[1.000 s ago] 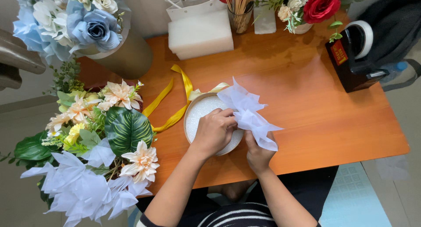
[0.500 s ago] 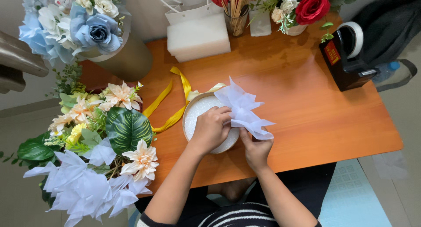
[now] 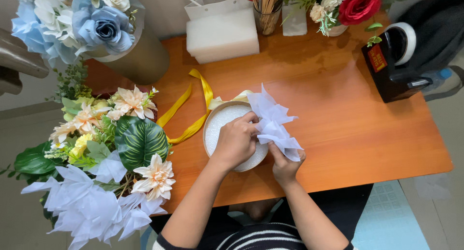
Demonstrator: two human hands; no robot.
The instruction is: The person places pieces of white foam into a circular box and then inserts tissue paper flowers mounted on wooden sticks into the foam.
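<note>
A round box with a white foam filling and a pale rim sits on the orange table. My left hand lies over the box, fingers pinching the edge of a folded piece of white tissue paper. My right hand grips the lower end of the same paper from below, at the box's right side. A yellow ribbon trails from the box to the left.
A flower arrangement with green leaves and white paper stands at the left. Blue and white flowers in a tan vase are at the back left. White foam blocks, a cup of sticks, a red rose and a black tape dispenser line the back.
Both hands have stayed on the tissue paper and the box; the paper has shifted only slightly. The view has drifted a little.
</note>
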